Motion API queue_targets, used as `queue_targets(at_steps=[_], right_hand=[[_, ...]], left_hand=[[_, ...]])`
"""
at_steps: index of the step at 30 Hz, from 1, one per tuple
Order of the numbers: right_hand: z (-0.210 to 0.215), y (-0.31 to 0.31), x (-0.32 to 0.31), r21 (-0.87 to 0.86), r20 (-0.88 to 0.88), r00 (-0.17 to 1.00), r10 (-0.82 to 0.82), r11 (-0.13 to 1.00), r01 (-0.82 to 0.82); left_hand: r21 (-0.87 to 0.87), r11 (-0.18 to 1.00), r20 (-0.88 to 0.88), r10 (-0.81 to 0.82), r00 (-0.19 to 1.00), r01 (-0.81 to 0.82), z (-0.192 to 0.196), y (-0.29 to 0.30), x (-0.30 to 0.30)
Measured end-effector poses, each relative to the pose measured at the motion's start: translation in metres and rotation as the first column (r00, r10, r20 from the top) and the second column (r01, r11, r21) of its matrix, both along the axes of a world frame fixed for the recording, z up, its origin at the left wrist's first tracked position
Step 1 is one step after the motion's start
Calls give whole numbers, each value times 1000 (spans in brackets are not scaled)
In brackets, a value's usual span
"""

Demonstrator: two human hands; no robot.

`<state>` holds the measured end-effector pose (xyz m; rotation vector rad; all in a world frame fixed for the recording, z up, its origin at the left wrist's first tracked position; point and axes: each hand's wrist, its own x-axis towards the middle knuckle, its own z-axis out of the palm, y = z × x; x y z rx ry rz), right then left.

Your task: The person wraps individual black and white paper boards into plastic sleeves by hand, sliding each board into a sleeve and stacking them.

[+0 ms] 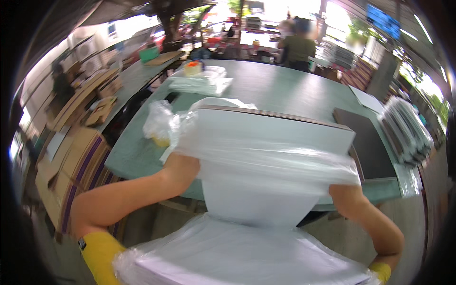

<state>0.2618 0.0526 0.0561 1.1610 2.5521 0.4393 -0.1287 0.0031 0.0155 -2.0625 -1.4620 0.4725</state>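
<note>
In the head view, a big white board point(266, 142) stands tilted over the near edge of the green tabletop point(285, 90), half inside a clear plastic bag point(247, 156). The left hand point(183, 168) and the right hand point(343, 192) are under the plastic at the board's two lower corners. The fingers are hidden there, so I cannot tell whether they are spread or closed. A dark board point(365, 137) lies at the right.

A packing workshop, open to daylight: a long grey-green desk point(285, 90), flattened cardboard point(76, 156) stacked at the left, bagged bundles point(408, 128), a tape roll point(192, 68), and another person point(298, 47) working beyond.
</note>
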Motion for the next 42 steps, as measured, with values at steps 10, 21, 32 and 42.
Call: queue_targets(at_steps=[10,21,32,42], right_hand=[[61,81,75,253,-910,375,179,954,160],[37,55,14,335,-889,367,273,935,115],[22,35,134,-271,-957,-16,-288,916,-295],[-269,-10,142,-831,-117,-20,-993,109,-546]], left_hand=[[-696,556,551,7,834,455,35,-46,36],[200,969,909,-128,397,-148,62,28,-8],[-26,911,944,158,-291,412,78,-15,-29],[-305,601,-50,765,-643,739,-140,-45,-20]])
